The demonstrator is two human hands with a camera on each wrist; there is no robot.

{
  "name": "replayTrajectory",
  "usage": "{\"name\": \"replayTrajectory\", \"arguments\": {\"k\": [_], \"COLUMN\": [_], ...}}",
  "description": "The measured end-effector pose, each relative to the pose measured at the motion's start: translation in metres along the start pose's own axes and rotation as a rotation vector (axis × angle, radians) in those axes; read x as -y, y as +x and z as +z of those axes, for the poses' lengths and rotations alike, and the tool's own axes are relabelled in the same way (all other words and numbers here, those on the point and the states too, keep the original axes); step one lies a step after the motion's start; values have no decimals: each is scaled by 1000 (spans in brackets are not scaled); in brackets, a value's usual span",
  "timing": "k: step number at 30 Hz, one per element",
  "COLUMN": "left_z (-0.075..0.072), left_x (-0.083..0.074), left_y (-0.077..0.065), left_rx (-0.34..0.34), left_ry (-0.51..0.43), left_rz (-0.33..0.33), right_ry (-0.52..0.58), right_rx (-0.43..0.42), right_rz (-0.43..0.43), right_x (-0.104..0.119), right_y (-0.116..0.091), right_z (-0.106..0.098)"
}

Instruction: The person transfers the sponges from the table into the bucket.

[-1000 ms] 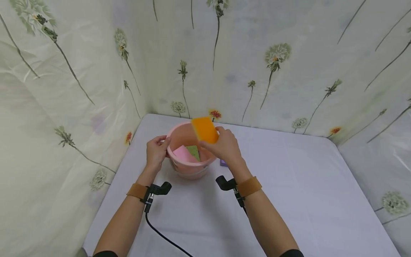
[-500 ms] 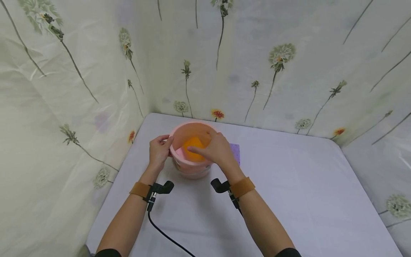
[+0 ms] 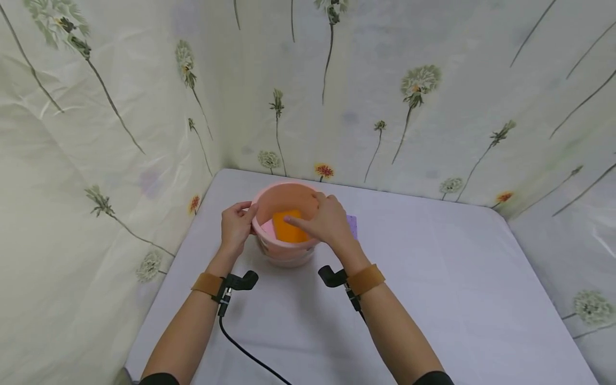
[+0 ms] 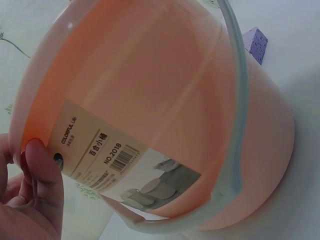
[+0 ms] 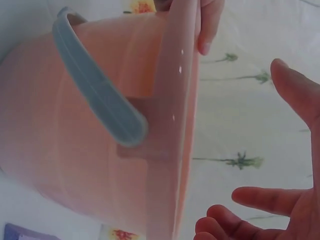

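A pink plastic bucket (image 3: 287, 253) stands near the back left of the table. My left hand (image 3: 236, 227) grips its left rim, the thumb (image 4: 42, 162) on the side facing the camera in the left wrist view. Inside the bucket lies an orange sponge (image 3: 284, 229), with part of a pink sponge (image 3: 267, 229) showing to its left. Over the right rim hovers my right hand (image 3: 331, 222), its fingers spread and holding nothing. The right wrist view shows a gap between thumb (image 5: 295, 90) and fingers. A purple sponge (image 3: 353, 226) lies right of the bucket, partly hidden.
The bucket's grey-blue handle (image 4: 241, 100) hangs down along its side. A white cloth covers the table (image 3: 433, 278). Flower-printed sheeting (image 3: 375, 96) rises behind and at the sides. A black cable (image 3: 245, 350) runs from the left wrist camera toward the front edge.
The right hand has lowered the orange sponge into the bucket and let go of it. The green sponge seen earlier inside is now hidden. The left hand has kept hold of the rim.
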State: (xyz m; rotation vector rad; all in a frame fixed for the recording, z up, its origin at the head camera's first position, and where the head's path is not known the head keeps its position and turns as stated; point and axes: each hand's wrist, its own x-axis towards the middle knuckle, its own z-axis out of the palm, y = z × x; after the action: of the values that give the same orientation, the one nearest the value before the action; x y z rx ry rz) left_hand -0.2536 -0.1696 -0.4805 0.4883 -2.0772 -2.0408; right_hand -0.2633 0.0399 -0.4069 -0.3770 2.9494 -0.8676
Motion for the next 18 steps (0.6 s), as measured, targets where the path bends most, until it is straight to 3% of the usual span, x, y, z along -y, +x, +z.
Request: {"name": "replayTrajectory", "arguments": {"k": [8,18], "left_z": [-2,-5], "left_x": [1,2], "left_y": [0,-1], "left_rx": [0,7], "left_ry": [-3,5], "left_rz": [-1,7], "right_ry": [48,16], "right_rx": [-34,-84], "right_rz": [48,86], "right_x": [-11,-32], "right_y": [0,3], "right_z": [-13,-19]}}
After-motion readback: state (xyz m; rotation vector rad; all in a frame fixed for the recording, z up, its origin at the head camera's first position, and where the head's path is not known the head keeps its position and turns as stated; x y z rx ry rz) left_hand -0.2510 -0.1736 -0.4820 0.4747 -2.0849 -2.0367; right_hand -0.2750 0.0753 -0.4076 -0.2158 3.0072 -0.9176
